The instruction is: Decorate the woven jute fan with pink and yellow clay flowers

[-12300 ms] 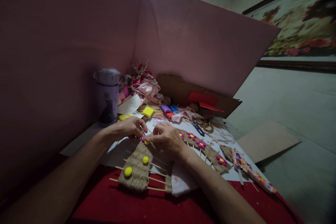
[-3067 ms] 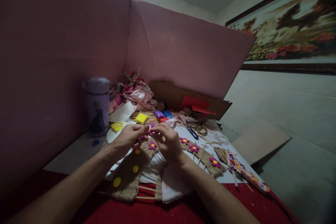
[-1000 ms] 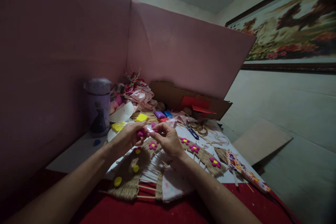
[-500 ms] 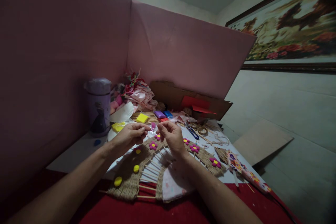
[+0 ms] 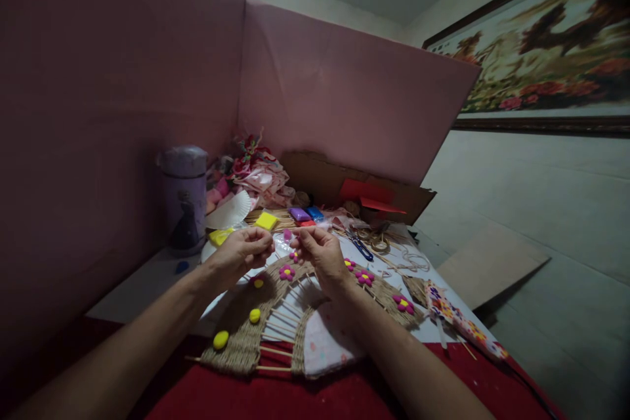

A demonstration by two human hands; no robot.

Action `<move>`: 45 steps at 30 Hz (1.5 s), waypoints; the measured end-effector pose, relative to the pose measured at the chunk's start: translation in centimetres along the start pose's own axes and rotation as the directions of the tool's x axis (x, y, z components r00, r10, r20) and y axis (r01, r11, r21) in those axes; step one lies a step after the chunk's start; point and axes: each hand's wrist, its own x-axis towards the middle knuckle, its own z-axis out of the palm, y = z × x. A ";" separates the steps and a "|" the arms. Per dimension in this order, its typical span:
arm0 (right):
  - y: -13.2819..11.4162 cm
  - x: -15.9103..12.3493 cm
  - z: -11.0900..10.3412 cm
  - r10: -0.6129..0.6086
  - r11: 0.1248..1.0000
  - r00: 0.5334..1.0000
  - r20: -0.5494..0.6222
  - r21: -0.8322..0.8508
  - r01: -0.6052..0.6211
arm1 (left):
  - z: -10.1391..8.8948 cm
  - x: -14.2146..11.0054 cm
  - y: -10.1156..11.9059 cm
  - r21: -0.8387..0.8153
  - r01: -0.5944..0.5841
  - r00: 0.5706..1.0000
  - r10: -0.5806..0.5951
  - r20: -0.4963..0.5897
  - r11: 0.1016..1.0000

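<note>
My left hand [image 5: 247, 247] is closed in a pinch above the left part of a woven fan-shaped piece [image 5: 233, 335]. Facing it, my right hand [image 5: 321, 252] pinches too, over the upper middle of the weave. Whatever sits between the fingertips is too small to make out. Just behind the gap between my hands lies a bit of magenta clay [image 5: 287, 235] on clear wrapping. Magenta flowers with yellow centres, one a clay flower [image 5: 365, 277], dot the weave. Plain yellow clay dots, such as a yellow disc [image 5: 221, 340], sit at its left side. Patterned white cloth [image 5: 327, 341] covers its inner part.
Behind the fan lie a yellow clay block [image 5: 266, 221], purple and blue clay packs [image 5: 299, 214] and blue-handled snips [image 5: 363, 248]. A lilac canister [image 5: 184, 200] stands at left. A glue gun in floral wrap [image 5: 460, 321] lies at right, its cord trailing.
My left hand has drawn slightly left and its fingers are more curled, so the gap between the fingertips is wider. My right hand has barely moved.
</note>
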 end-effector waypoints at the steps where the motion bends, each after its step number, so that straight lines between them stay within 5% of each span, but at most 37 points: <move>1: 0.0 0.0 0.0 -0.002 1.000 1.000 -0.005 -0.008 0.002 | 0.0 0.0 0.1 -0.016 0.005 1.000 -0.005 0.003 1.000; 8: -0.1 0.0 0.1 0.009 1.000 1.000 0.025 0.029 -0.010 | 0.5 -0.2 0.5 -0.086 -0.007 0.999 0.003 -0.047 0.996; 16: -0.4 0.0 -0.1 0.167 0.975 0.977 0.134 0.124 -0.183 | 0.1 0.0 0.3 -0.015 -0.003 0.996 0.002 -0.086 1.000; 21: -0.7 -0.1 -0.1 0.136 0.964 0.981 0.141 0.209 -0.164 | -0.1 0.0 0.3 -0.021 -0.034 0.996 0.033 -0.080 0.999; 29: -1.1 -0.1 -0.1 0.223 0.959 0.958 0.181 0.134 -0.249 | 0.2 0.1 0.4 0.018 -0.042 0.989 0.044 -0.141 0.999; 35: -1.0 -0.3 0.1 0.117 0.974 0.981 0.153 0.174 -0.144 | 0.7 -0.1 0.6 0.100 -0.057 0.990 0.069 -0.123 0.993; 45: -0.8 -0.3 0.1 0.110 0.989 0.987 0.120 0.087 -0.121 | 0.9 -0.2 0.2 0.185 -0.016 0.996 0.031 -0.079 0.983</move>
